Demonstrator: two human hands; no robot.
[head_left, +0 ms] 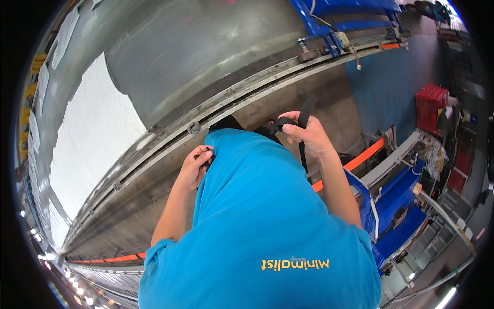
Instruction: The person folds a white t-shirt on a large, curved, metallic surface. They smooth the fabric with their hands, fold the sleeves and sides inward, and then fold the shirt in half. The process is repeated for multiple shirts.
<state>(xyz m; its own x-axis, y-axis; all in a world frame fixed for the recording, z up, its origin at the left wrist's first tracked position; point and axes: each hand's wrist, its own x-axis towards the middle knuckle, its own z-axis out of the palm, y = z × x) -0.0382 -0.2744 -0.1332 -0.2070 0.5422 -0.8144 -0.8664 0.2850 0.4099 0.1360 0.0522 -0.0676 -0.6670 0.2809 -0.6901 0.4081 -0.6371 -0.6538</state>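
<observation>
My right hand (311, 138) is closed around a black strap (307, 108) beside my waist. One end of the strap sticks up past the fingers, and another length hangs below the hand. At the other side of my waist, my left hand (192, 168) pinches a small dark piece (208, 153) against the edge of my blue shirt (257, 206). Whether that piece belongs to the same strap cannot be seen, since the shirt covers what lies between the hands.
A long grey table (206, 46) with a metal rail (247, 92) along its edge runs in front of me. White cloth (98, 123) lies on it at left. A blue carriage (350, 23) stands at the far right, a red crate (431, 108) and blue frame (396, 226) at right.
</observation>
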